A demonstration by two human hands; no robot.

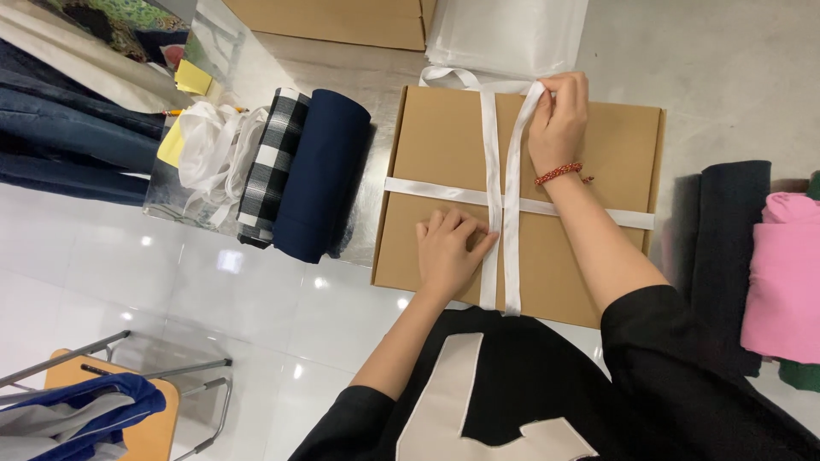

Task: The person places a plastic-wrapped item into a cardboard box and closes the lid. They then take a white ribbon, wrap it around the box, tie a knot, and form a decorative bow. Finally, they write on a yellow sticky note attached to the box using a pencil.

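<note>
Left hand [448,248] fingers lie flat, pinning white ribbon [512,205] where it crosses on the cardboard box [444,145], centre table. Right hand [559,119] pinches ribbon at far edge. Cross laid; no knot or bow visible yet.

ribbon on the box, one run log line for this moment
left hand presses ribbon crossing | right hand pulls ribbon | box closed

- A clothing shop's packing area is showing: folded fabrics [303,171] are lying at 10 o'clock.
- Pink and dark garments [781,273] are stacking at 3 o'clock.
- A ribboned cardboard box [444,145] is sitting centre on the white bench [128,273].
</note>
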